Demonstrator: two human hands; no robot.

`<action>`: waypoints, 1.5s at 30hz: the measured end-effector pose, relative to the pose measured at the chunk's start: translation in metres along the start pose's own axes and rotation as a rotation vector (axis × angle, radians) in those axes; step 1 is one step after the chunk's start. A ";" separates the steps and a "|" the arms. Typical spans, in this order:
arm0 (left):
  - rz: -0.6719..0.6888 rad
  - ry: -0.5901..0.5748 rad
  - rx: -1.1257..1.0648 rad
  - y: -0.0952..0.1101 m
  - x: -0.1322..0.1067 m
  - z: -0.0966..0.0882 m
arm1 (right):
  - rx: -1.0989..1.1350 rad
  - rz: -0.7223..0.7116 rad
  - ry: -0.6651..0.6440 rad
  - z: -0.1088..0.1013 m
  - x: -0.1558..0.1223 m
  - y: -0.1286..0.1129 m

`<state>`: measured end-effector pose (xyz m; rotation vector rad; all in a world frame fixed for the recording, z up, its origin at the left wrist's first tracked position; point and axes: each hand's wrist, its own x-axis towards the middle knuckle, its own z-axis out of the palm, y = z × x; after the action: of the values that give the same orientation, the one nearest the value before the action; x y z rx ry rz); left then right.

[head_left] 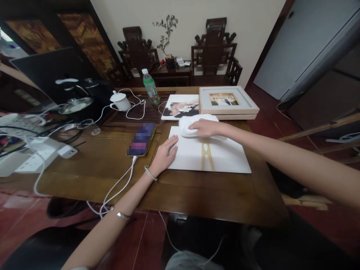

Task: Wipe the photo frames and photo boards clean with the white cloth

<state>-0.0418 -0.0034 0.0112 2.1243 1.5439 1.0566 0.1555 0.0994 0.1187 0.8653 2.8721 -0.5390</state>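
A white rectangular board (222, 159) with a gold clothespin-shaped mark lies flat on the wooden table (112, 176). My left hand (165, 155) rests flat on the board's left edge, fingers stretched out. My right hand (204, 128) presses down on a white folded cloth (188, 125) at the board's far edge, fingers curled over it. A phone (141, 139) lies just left of my left hand with a white cable running off the table.
A framed photo (227, 100) and a loose photo print (180, 108) sit behind the board. A green bottle (150, 88), white teapot (120, 100), pots, power strips (39, 153) and cables crowd the left. Two carved chairs stand at the wall.
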 end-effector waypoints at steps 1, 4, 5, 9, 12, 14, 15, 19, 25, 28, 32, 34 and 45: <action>0.000 -0.004 -0.007 0.000 0.000 0.000 | 0.005 0.015 0.000 0.000 -0.012 0.007; -0.006 -0.009 -0.018 0.001 0.000 0.000 | -0.005 0.075 0.033 0.003 -0.048 0.031; -0.008 -0.009 -0.018 0.001 0.000 0.000 | -0.013 0.098 0.041 0.005 -0.059 0.039; -0.008 -0.011 -0.010 0.000 0.000 0.000 | -0.074 0.200 0.021 0.022 -0.101 0.057; -0.005 -0.012 -0.011 0.000 0.000 0.001 | -0.110 0.215 0.068 0.044 -0.129 0.045; -0.002 -0.016 -0.006 0.000 0.000 0.001 | -0.115 0.169 0.115 0.062 -0.148 0.028; 0.001 -0.018 0.000 0.000 0.000 0.001 | -0.115 0.137 0.128 0.070 -0.157 0.019; 0.005 -0.035 0.031 0.000 -0.001 0.001 | -0.127 0.022 0.136 0.092 -0.183 -0.007; 0.002 -0.069 0.052 -0.003 0.000 0.002 | -0.134 0.013 0.177 0.091 -0.172 0.005; -0.004 -0.091 0.056 -0.004 0.002 0.002 | -0.135 0.052 0.175 0.081 -0.153 0.021; -0.016 -0.106 0.053 -0.006 0.004 0.002 | -0.125 0.142 0.109 0.058 -0.127 0.040; -0.007 -0.111 0.051 -0.005 0.005 0.001 | -0.124 0.161 0.093 0.047 -0.117 0.047; -0.028 0.002 0.001 0.000 0.005 0.000 | -0.066 0.273 -0.006 0.050 -0.153 -0.032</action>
<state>-0.0413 0.0006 0.0135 2.0965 1.5707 1.0488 0.2647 -0.0229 0.1106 1.2153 2.6846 -0.4140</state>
